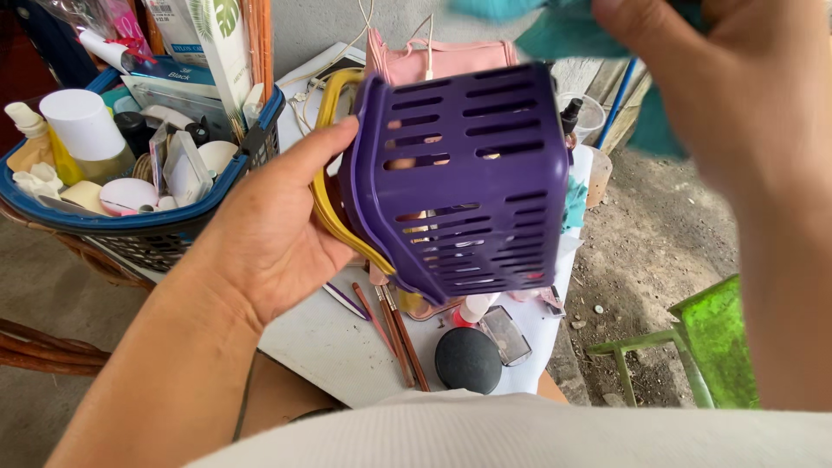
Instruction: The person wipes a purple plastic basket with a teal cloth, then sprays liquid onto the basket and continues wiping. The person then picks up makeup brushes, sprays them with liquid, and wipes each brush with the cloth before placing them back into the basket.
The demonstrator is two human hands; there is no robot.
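Cluttered with brushes (394, 334), a dark round sponge (468, 359) and a blue basket (143, 221) of bottles, the white table (329, 347) lay beneath a purple slotted basket (459, 182) held above it in the left hand (273, 230), thumb over one wall and fingers out of sight behind. It was tipped on its side, base toward the camera, opening facing away, its long axis hard to judge. The right hand (737, 95), blurred, clutched a teal cloth (555, 30); held only at its yellow rim (334, 204), the basket might have slipped onto the clutter.

One purple basket (468, 173), one blue basket (156, 208), one green stool (693, 347), and seemingly three pencils (394, 334).
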